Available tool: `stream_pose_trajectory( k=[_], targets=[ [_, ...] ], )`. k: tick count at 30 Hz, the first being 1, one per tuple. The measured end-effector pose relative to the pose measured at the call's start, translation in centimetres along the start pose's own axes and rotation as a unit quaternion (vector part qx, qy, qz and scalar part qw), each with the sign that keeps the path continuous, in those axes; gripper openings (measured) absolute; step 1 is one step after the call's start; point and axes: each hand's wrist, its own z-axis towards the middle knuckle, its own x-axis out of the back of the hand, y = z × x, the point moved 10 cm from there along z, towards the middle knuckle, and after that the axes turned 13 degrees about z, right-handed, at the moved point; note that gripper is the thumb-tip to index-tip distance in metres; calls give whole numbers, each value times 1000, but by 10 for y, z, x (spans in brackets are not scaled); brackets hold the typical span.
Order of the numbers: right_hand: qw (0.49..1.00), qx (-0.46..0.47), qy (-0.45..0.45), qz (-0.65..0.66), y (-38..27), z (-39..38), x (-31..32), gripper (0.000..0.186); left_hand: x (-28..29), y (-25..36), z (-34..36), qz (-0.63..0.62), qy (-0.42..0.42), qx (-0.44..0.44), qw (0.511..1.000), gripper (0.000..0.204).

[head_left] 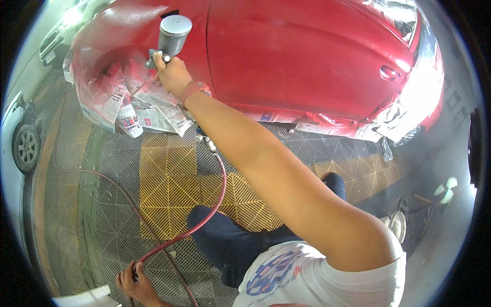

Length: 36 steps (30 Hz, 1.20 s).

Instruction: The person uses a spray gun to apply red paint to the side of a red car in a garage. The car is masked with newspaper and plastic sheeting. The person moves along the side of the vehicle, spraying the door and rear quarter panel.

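Note:
My right hand (175,75) is wrapped round a spray gun (152,60), whose grey cup with a pale lid (175,35) stands on top. The gun is in front of the red car's front fender, beside the seam with the door (296,56). From below the gun a red hose (223,187) curves down past my knee. At the lower left my left hand (135,283) has its fingers closed round that hose. Newspaper (158,107) dusted with red covers the wheel area beneath the gun. The gun's nozzle and trigger are mostly hidden by my right hand.
The hose trails across grey and yellow floor tiles (169,169). More newspaper and plastic sheeting (394,120) mask the car's lower edge and rear. A parked car's wheel (26,147) is at the left, another vehicle (69,30) at the far left. A fan (446,190) stands at the right.

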Motion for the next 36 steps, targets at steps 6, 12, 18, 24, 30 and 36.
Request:
stream_pose_trajectory(
  k=[6,12,18,24,30,36],
  targets=[
    [988,26,96,-116,-49,-49,126,52,-28,48,4,-36,-8,-18,999,32],
    [968,-6,201,-147,-63,-113,327,47,-32,179,9,-161,11,-204,966,44],
    [944,8,253,-210,-117,-180,488,49,-32,324,-20,-179,-76,-338,921,46],
    [922,1,318,-219,-152,-230,626,50,-14,440,-68,-222,-57,-432,872,38],
    [909,13,366,-198,-170,-270,761,53,-5,541,-127,-230,-74,-503,829,40],
    [876,16,431,-215,-187,-304,893,71,7,618,-178,-261,-90,-566,777,33]
  ],
)
